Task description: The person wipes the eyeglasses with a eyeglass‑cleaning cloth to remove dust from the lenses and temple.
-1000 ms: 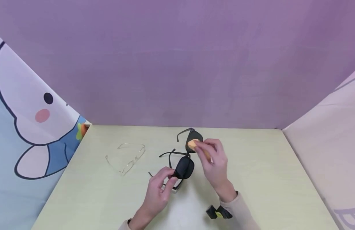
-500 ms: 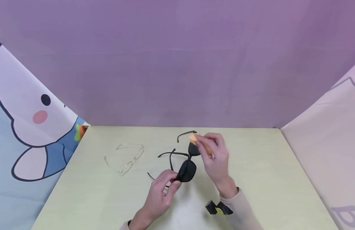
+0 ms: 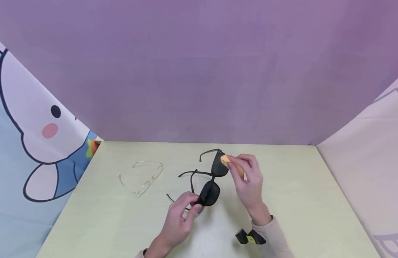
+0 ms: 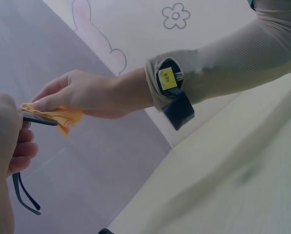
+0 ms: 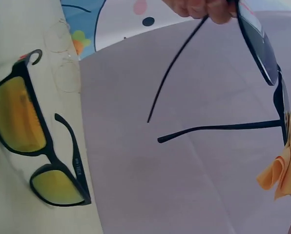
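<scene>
Black sunglasses (image 3: 209, 193) are held up above the table, gripped at their near end by my left hand (image 3: 178, 218). My right hand (image 3: 249, 181) pinches an orange cloth (image 3: 225, 160) against the sunglasses' far lens, covering part of it. In the right wrist view the open temples of the held sunglasses (image 5: 223, 127) point left, and the folded cloth (image 5: 282, 170) hangs at their lower end. A second pair of sunglasses (image 5: 18, 114) with yellow-orange lenses lies on the table beneath; in the head view the held pair and my left hand partly hide it.
Thin clear-framed eyeglasses (image 3: 152, 177) lie with temples open, left of my hands on the pale table (image 3: 299, 200). A purple backdrop (image 3: 199, 71) rises behind the table's far edge. Printed cloth panels stand on both sides. A black wrist device (image 3: 250, 236) sits at my right sleeve.
My right hand and the cloth moved up along the far lens, then down and to the right. The held sunglasses dropped slightly and shifted right, while my left hand kept its grip.
</scene>
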`<state>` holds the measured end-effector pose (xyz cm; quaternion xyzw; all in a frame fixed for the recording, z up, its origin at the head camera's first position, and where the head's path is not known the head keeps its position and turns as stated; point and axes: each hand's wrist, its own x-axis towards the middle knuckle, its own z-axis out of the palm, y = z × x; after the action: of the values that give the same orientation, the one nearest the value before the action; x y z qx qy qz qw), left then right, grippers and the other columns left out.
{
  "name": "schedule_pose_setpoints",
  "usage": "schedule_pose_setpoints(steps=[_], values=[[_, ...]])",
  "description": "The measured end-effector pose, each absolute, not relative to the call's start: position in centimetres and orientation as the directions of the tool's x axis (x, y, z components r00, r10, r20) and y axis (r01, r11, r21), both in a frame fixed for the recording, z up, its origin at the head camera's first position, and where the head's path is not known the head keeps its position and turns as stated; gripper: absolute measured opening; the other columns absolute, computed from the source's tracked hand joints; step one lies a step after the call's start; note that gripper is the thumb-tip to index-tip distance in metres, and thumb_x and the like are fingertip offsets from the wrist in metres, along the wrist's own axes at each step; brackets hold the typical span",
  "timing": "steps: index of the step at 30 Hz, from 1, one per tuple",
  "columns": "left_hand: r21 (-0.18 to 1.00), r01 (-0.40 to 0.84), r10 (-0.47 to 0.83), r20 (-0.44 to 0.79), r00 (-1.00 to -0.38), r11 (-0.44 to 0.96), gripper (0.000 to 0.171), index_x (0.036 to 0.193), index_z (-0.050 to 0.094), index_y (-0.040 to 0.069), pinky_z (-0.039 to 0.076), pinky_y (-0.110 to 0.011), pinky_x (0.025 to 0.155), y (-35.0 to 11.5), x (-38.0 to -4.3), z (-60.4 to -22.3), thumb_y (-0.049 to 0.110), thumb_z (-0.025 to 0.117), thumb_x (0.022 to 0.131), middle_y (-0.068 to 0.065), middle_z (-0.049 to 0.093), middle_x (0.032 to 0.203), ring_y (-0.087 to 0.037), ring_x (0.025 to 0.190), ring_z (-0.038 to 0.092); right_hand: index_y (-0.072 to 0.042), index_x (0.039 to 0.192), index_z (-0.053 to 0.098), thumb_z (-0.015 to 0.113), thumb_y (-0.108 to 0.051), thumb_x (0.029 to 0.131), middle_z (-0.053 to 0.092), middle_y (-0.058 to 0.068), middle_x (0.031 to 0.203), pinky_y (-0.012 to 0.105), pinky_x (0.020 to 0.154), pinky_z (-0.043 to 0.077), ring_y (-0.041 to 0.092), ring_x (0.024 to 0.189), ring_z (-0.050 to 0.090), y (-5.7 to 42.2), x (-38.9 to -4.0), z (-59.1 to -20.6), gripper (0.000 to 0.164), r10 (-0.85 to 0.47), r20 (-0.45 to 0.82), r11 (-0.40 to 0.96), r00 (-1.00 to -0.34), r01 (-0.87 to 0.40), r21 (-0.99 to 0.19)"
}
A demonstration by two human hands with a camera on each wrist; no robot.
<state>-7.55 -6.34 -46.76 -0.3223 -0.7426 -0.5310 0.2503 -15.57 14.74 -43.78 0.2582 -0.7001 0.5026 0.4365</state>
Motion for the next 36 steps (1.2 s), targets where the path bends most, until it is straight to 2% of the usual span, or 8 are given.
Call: schedule_pose_setpoints(steps=[4,11,16,23,26,30,33,36], values=[[0.626,0.744,0.220,0.711,-0.668,0.235,0.022,0.104,0.066,0.006,0.052,-0.018,0.073,-6.3,-7.5,-46.7,-0.010,0.068,0.089,-0.005,0.066,0.092,-0.014,0.081,0.059,0.004,0.107,0.077,0.070,-0.022,0.100,0.061,0.022,0.096,0.015,0.066,0.045,0.020,0.079,0.058,14.2,-15.2,-43.7,0.028,0.091,0.870,0.365,-0.484,-0.797,-0.482],[0.604,0.748,0.175,0.734,-0.656,0.275,0.018,0.103,0.066,0.004,0.052,-0.020,0.077,-6.5,-8.0,-46.6,-0.010,0.067,0.091,-0.008,0.067,0.094,-0.016,0.083,0.061,0.004,0.103,0.077,0.068,-0.020,0.101,0.061,0.017,0.096,0.019,0.062,0.047,0.020,0.078,0.058,13.0,-13.9,-44.3,0.025,0.006,0.886,0.353,-0.464,-0.828,-0.436],[0.562,0.756,0.176,0.751,-0.636,0.334,0.005,0.102,0.067,0.004,0.053,-0.019,0.080,-6.8,-8.5,-46.5,0.005,0.063,0.101,-0.007,0.067,0.094,-0.017,0.084,0.061,0.002,0.103,0.077,0.065,-0.021,0.103,0.061,0.015,0.096,0.017,0.059,0.046,0.019,0.077,0.056,13.5,-13.8,-44.7,0.025,-0.036,0.878,0.387,-0.478,-0.816,-0.429],[0.454,0.785,0.243,0.778,-0.580,0.421,0.022,0.102,0.068,0.003,0.055,-0.023,0.085,-7.2,-8.8,-46.0,0.018,0.054,0.108,-0.005,0.068,0.096,-0.019,0.089,0.064,0.001,0.105,0.077,0.065,-0.023,0.103,0.062,0.017,0.096,0.015,0.059,0.045,0.021,0.079,0.056,14.6,-14.1,-44.9,0.027,0.000,0.868,0.436,-0.496,-0.781,-0.447],[0.362,0.798,0.315,0.778,-0.543,0.482,0.025,0.102,0.068,0.003,0.055,-0.024,0.084,-7.3,-9.0,-45.7,0.020,0.051,0.109,-0.004,0.068,0.098,-0.018,0.089,0.064,0.003,0.105,0.076,0.067,-0.023,0.102,0.061,0.020,0.095,0.015,0.060,0.045,0.021,0.080,0.057,14.7,-14.0,-44.3,0.028,0.066,0.878,0.423,-0.474,-0.784,-0.455],[0.149,0.810,0.442,0.775,-0.452,0.567,0.029,0.102,0.069,0.003,0.055,-0.025,0.080,-7.6,-9.5,-45.3,0.018,0.047,0.110,-0.004,0.069,0.099,-0.017,0.086,0.064,0.006,0.101,0.076,0.067,-0.021,0.102,0.060,0.020,0.092,0.016,0.063,0.046,0.022,0.081,0.056,14.2,-13.4,-42.9,0.028,0.076,0.902,0.412,-0.424,-0.811,-0.416],[-0.025,0.795,0.534,0.753,-0.384,0.607,0.030,0.101,0.070,0.005,0.056,-0.025,0.077,-7.9,-9.9,-45.0,0.006,0.040,0.108,-0.003,0.068,0.099,-0.017,0.084,0.063,0.001,0.100,0.076,0.064,-0.022,0.103,0.062,0.013,0.091,0.021,0.071,0.044,0.022,0.081,0.053,13.6,-12.8,-41.8,0.027,-0.056,0.905,0.449,-0.423,-0.820,-0.355],[-0.183,0.773,0.625,0.710,-0.324,0.608,0.033,0.101,0.069,0.008,0.055,-0.023,0.076,-8.1,-10.2,-44.7,-0.001,0.037,0.104,-0.001,0.066,0.099,-0.015,0.084,0.061,-0.007,0.099,0.078,0.065,-0.022,0.101,0.063,0.004,0.091,0.030,0.074,0.038,0.020,0.080,0.049,13.3,-12.1,-41.0,0.019,-0.235,0.840,0.530,-0.489,-0.789,-0.311]])
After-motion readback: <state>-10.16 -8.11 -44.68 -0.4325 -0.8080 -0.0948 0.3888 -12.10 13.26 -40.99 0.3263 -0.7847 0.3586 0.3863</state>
